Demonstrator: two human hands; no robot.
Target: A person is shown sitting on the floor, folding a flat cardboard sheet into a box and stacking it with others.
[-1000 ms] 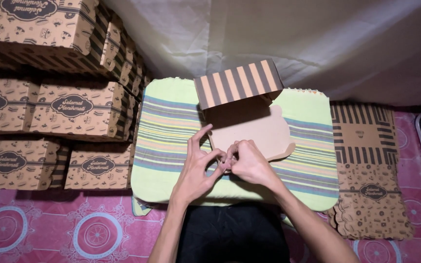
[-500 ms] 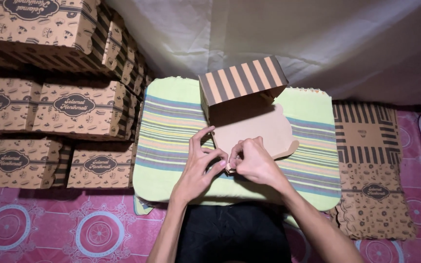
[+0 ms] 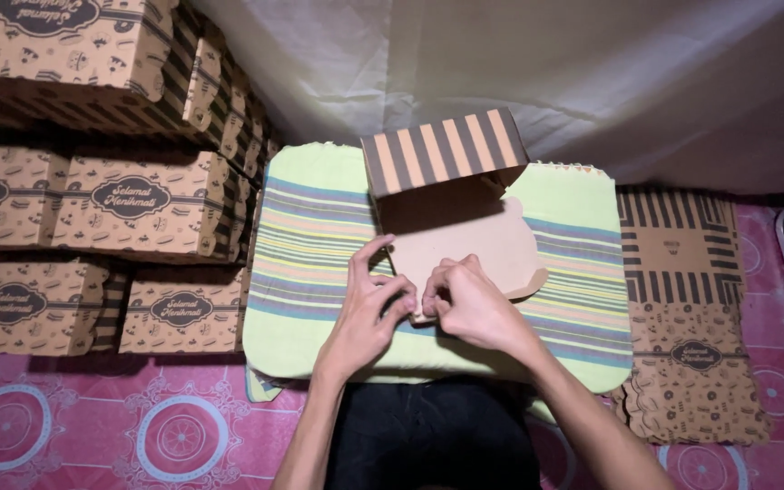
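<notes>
Head view, looking down. A brown cardboard box blank (image 3: pixel 465 249), partly folded, lies on a small tabletop covered by a green striped cloth (image 3: pixel 319 227), directly in front of the person, so both hands can work on it from above. Its far panel with orange-and-dark stripes (image 3: pixel 442 150) stands raised, tilted toward the camera; the plain inner face lies flat on the cloth. The left hand (image 3: pixel 369 313) and right hand (image 3: pixel 469 304) meet at the near edge of the blank: the left hand's fingers (image 3: pixel 401 295) pinch that edge, index extended along the card, and the right hand's fingers (image 3: pixel 442 281) are curled and clenched over the same edge, seemingly pressing a fold or tab; the tab itself is hidden under them. Finished printed boxes (image 3: pixel 129 204) are stacked left of the tabletop, touching one another, within arm's reach. Flat unfolded blanks (image 3: pixel 682 272) lie in a pile on the right, on a pink patterned floor mat (image 3: pixel 93 426). A white sheet (image 3: pixel 546 63) hangs behind.
</notes>
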